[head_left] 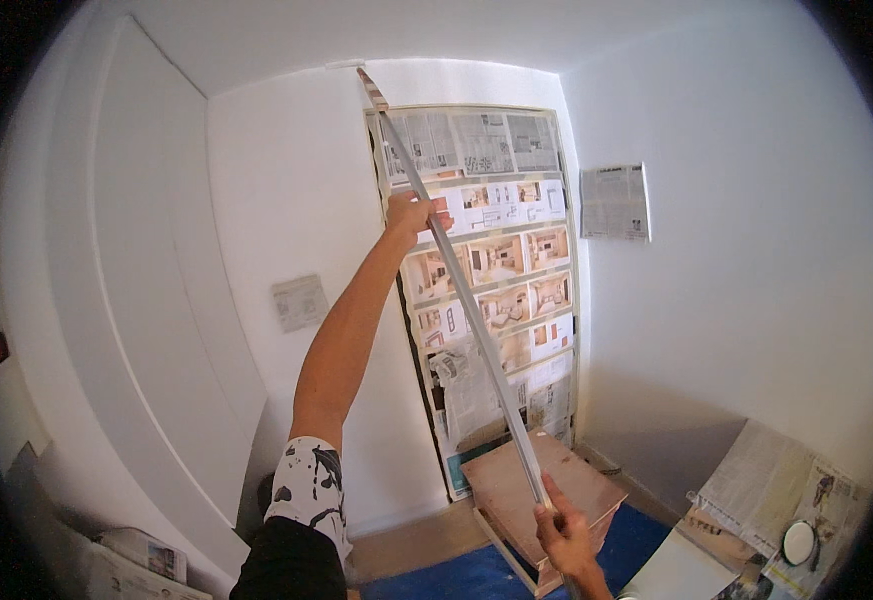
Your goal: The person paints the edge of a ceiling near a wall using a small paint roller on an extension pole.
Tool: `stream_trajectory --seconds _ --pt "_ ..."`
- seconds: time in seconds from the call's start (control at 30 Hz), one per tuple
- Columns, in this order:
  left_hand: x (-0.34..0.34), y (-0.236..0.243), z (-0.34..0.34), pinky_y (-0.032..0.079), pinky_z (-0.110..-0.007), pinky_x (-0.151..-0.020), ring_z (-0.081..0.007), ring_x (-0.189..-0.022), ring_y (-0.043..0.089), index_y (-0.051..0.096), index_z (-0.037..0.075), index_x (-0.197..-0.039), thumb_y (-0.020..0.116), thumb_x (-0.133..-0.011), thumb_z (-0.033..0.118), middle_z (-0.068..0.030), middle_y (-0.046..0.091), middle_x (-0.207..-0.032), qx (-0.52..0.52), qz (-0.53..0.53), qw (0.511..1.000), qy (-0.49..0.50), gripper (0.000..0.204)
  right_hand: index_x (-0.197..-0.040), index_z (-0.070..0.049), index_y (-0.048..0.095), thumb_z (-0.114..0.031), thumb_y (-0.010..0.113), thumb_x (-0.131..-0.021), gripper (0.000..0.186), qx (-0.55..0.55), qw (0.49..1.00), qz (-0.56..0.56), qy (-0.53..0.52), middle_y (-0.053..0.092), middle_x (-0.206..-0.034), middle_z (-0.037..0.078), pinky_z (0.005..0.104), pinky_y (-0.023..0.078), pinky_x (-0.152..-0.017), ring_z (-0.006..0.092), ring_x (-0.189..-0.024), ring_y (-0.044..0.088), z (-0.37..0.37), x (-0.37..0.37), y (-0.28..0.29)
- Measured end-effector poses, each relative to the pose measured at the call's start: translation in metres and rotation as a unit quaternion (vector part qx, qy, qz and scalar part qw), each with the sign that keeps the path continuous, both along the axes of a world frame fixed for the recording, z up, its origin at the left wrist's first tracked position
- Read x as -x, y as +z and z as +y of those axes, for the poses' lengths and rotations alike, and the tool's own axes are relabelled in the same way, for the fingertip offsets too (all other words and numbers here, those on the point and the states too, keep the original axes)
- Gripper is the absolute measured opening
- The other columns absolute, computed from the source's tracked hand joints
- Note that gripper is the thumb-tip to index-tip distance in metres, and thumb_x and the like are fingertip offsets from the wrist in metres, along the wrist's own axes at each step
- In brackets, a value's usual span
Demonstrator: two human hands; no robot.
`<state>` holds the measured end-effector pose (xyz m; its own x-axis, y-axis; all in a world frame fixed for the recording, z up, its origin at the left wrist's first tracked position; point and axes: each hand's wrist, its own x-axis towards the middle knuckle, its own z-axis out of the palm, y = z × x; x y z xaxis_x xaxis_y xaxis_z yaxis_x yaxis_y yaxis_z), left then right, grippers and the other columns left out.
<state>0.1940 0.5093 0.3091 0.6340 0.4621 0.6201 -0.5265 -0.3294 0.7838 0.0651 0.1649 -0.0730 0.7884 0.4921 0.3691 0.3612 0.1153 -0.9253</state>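
A long silvery pole [477, 325] slants up from the lower right to the top of the far wall. My left hand [414, 217], arm stretched out, grips its upper part. Lower down, my right hand [565, 530] is closed round the same pole. Fixed to the pole's upper end is a narrow brown-and-white striped piece [373, 90]. Its tip is close to the line where wall and ceiling meet; I cannot tell whether it touches. Behind the pole is a door [497, 255] covered with taped newspaper and printed sheets.
A brown wooden box [557, 490] stands before the door on a blue floor sheet [437, 578]. At lower right, newspapers [757, 480] lie beneath a round white-topped container [800, 542]. More newspaper [142, 560] is at lower left. Paper pieces cover spots on the left wall [300, 303] and right wall [615, 203].
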Motion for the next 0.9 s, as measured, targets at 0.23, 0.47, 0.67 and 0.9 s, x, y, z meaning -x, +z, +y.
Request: stream_trajectory --seconds 0.23,0.47,0.67,0.9 --pt "0.053 -0.005 -0.082 0.061 -0.035 -0.067 -0.0308 -0.079 0.068 0.051 -0.016 -0.11 0.062 -0.081 -0.005 -0.0214 0.062 -0.098 -0.04 -0.011 0.999 0.009 0.033 -0.137 -0.008 0.044 -0.016 0.052 -0.093 0.045 -0.021 0.994 -0.101 -0.046 0.043 -0.056 0.005 0.0313 0.036 -0.046 0.0127 -0.049 0.039 -0.076 0.053 -0.019" --pt "0.164 -0.017 -0.225 0.06 -0.031 -0.068 -0.0261 -0.079 0.068 0.049 -0.017 -0.112 0.062 -0.084 0.001 -0.0233 0.063 -0.097 -0.112 -0.023 0.993 -0.013 0.036 -0.136 -0.005 0.044 -0.013 0.053 -0.092 0.045 0.021 0.994 -0.1 -0.029 0.053 -0.064 0.007 0.0274 0.038 -0.049 0.0098 -0.053 0.04 -0.221 0.162 -0.047" --pt "0.266 -0.022 -0.361 0.06 -0.033 -0.072 -0.0268 -0.081 0.068 0.048 -0.018 -0.113 0.061 -0.086 0.004 -0.0256 0.064 -0.093 -0.137 -0.032 0.99 -0.033 0.037 -0.141 -0.007 0.038 -0.011 0.05 -0.093 0.049 0.025 0.994 -0.098 -0.05 0.058 -0.079 0.007 0.0268 0.04 -0.052 0.0105 -0.058 0.042 -0.353 0.264 -0.028" --pt "0.332 -0.021 -0.444 0.059 -0.032 -0.069 -0.0268 -0.079 0.068 0.05 -0.017 -0.111 0.06 -0.085 0.001 -0.0238 0.064 -0.091 -0.138 -0.034 0.99 -0.025 0.033 -0.14 -0.007 0.038 -0.013 0.051 -0.093 0.05 0.013 0.991 -0.115 -0.064 0.05 -0.064 0.009 0.03 0.039 -0.048 0.0126 -0.053 0.043 -0.439 0.334 -0.017"
